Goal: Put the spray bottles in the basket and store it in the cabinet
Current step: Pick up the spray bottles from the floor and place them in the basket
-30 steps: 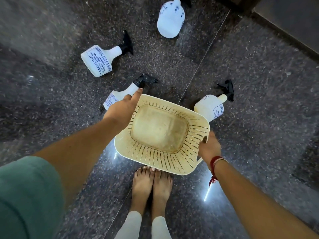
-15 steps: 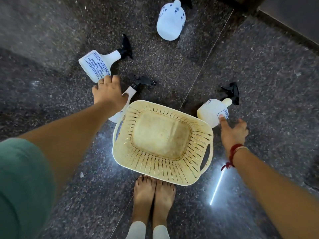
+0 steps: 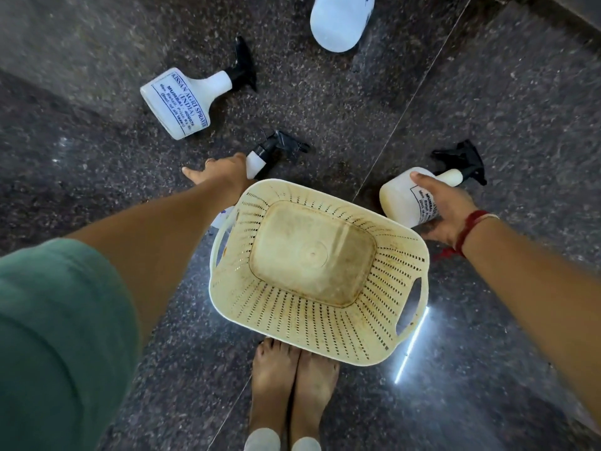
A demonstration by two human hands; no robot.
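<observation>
Fingers of the right hand (image 3: 445, 206) curl over the body of a white spray bottle (image 3: 403, 198) lying just right of the cream basket (image 3: 312, 330), thumb on the far side, the grip closed on the bottle while it appears to rest on the dark stone floor (image 3: 97, 177). The left hand (image 3: 224, 170) comes down on a second bottle (image 3: 257, 162) just beyond the basket's left corner, fingers splayed over its body; whether they have closed on it cannot be told, since the hand and the basket rim hide most of that bottle. The basket stands empty on the floor right in front of the person's bare feet (image 3: 292, 379). Two more bottles wait farther out: a labelled one (image 3: 182, 102) beyond the basket to the left, and a fourth (image 3: 338, 21) well beyond it at the frame's top edge. Both near bottles lie on their sides, long axes slanting away from the basket, black trigger heads pointing up and to the right. The labelled bottle lies the same way, trigger away from the person. To do this step well, each hand likely needs a firm wrap round the widest part of the body before lifting, then a short swing inward so the bottles go down flat in the basket, triggers clear of the slotted walls
</observation>
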